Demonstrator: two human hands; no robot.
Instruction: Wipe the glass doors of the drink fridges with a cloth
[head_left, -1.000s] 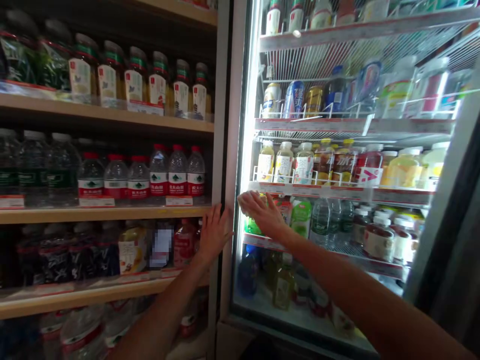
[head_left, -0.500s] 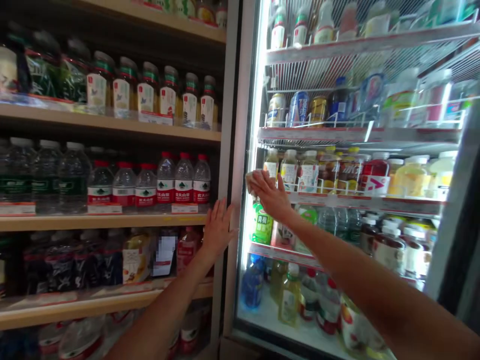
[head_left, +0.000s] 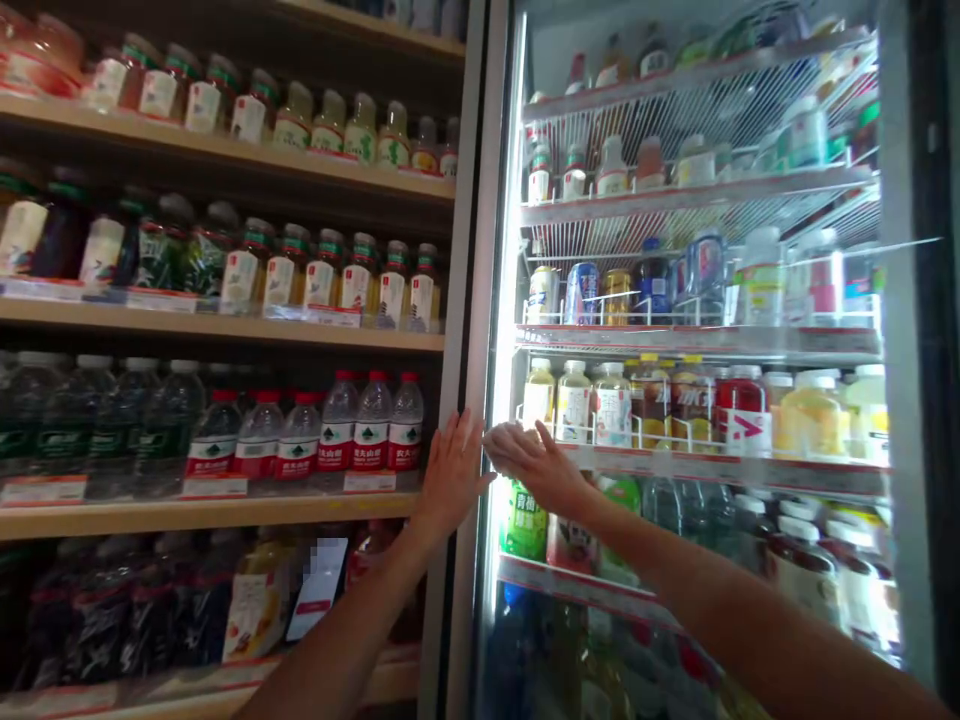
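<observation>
My right hand presses a crumpled, pale cloth against the left side of a lit fridge's glass door. Behind the glass, near the cloth, stand a green-labelled bottle and a row of light-coloured drink bottles. My left hand lies flat with its fingers spread, over the upright frame between the wooden shelving and the fridge. It holds nothing, and its thumb points toward the cloth.
Wooden shelves on the left carry rows of bottles, including red-capped water bottles. A phone-like screen stands among bottles on a lower shelf. Wire racks inside the fridge hold cans and bottles. A dark door edge borders the right.
The view has tilted upward, so the shelves appear lower. My left hand has shifted up and right, further onto the frame. The cloth stays near the glass's left edge, slightly lower against the shelf behind.
</observation>
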